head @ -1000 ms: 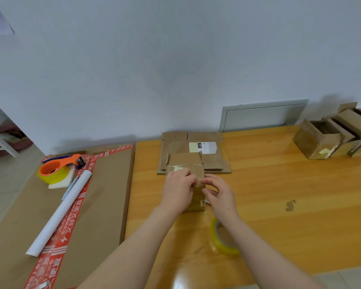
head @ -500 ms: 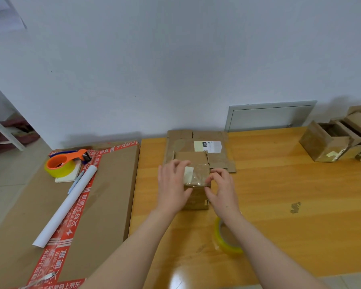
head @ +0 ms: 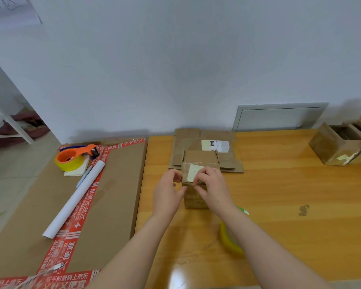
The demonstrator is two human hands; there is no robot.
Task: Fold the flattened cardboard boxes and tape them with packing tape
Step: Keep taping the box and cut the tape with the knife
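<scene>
A small folded cardboard box [head: 194, 200] stands on the wooden table [head: 279, 195], its top covered with clear tape over a pale label. My left hand [head: 168, 192] grips the box's left side with curled fingers. My right hand [head: 213, 187] curls over the top front edge, fingertips on the taped top and thumb on the front face. A yellow packing tape roll [head: 230, 239] lies near the front edge, partly hidden under my right forearm. A stack of flattened cardboard boxes [head: 227, 159] lies just behind the small box.
Folded boxes [head: 333, 147] sit at the table's far right. On the left, a large flat carton [head: 117, 195] with red printed tape carries an orange tape dispenser [head: 75, 157], a pen and a white paper roll [head: 73, 202]. A wall runs along the back.
My right hand has moved from the box's right side onto its taped top front edge. My left hand's fingers have curled against the left side. The camera has tilted slightly.
</scene>
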